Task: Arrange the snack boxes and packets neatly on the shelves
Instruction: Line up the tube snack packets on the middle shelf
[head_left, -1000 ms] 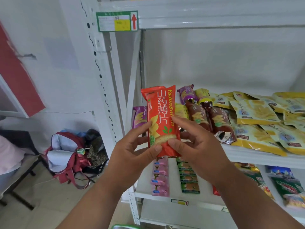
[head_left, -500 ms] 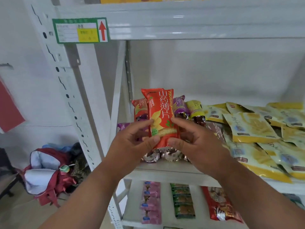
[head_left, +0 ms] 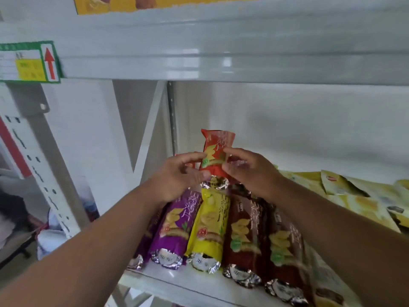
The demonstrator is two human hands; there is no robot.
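Above the shelf (head_left: 168, 276), left hand (head_left: 179, 176) and right hand (head_left: 250, 171) pinch the red packet (head_left: 215, 149).

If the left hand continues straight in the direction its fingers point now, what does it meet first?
The left hand already pinches the orange packet. Going on rightward, it would probably meet the right hand next; depth is unclear.

Both hands have carried the red packet (head_left: 218, 151) forward (over the shelved row), well into the shelf (head_left: 177, 282).
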